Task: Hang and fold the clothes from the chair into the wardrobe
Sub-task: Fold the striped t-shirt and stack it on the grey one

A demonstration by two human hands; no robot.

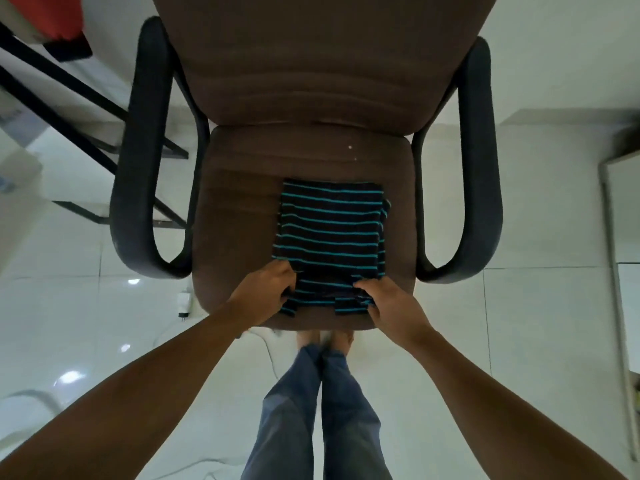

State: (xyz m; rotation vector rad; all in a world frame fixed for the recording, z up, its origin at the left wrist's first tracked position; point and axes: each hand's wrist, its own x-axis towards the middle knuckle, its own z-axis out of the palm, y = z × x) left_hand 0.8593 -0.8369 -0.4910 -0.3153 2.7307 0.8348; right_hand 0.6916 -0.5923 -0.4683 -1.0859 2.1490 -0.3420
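Shirt (330, 233) lies on the chair (242, 188); your left hand (266, 291) and right hand (389, 303) pinch its near corners, so fold them evenly away from you

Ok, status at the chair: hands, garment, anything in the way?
Both gripping: left hand and right hand on the near edge of the striped garment. Garment folded, flat on the chair seat. Nothing lying on it.
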